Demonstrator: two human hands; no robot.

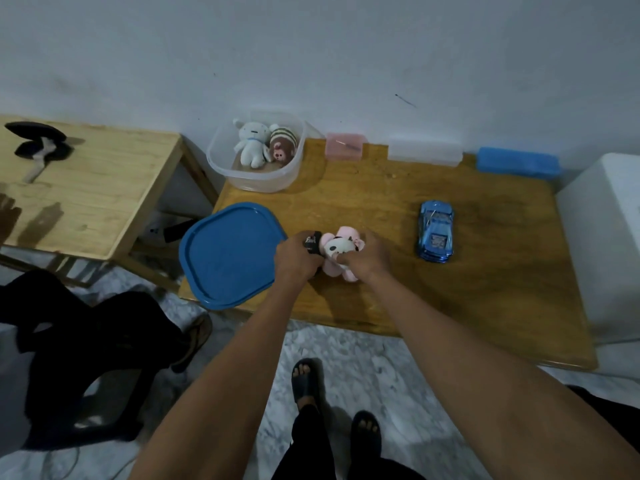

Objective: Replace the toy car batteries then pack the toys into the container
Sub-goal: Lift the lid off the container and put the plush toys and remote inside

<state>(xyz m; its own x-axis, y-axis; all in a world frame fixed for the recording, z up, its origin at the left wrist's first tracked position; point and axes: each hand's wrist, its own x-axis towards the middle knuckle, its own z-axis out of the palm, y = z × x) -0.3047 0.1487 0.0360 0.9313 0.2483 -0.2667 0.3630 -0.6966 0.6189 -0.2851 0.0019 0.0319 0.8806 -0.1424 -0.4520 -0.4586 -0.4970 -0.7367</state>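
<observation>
On the side table [86, 188] at the far left lies a dark object that cannot be identified. On the desk [450, 306], the clear container [287, 168] sits open at the rear left corner, slightly over the edge, and holds a white plush [250, 143] and a brown plush [282, 147]. Its blue lid [225, 254] lies top-down at the front left corner, overhanging the edge. Just right of the lid, near the front edge, the left hand [294, 259] is closed around a small black item [312, 241], possibly a second toy car; its identity cannot be confirmed. The right hand [363, 259] touches it and is clasped on a pink plush [341, 251], which rests on the desk. The blue toy car [435, 231] stands on its wheels toward the right edge, well apart from both hands. Pink, clear and blue boxes line the rear edge. Judgement: packing appears under way, with three items outside the container. Risks: both hands are crowded together, so lifting one item may drag the other off the front edge; a forearm sweep may knock the overhanging lid to the floor; the container may tip if loaded on its overhanging side.
</observation>
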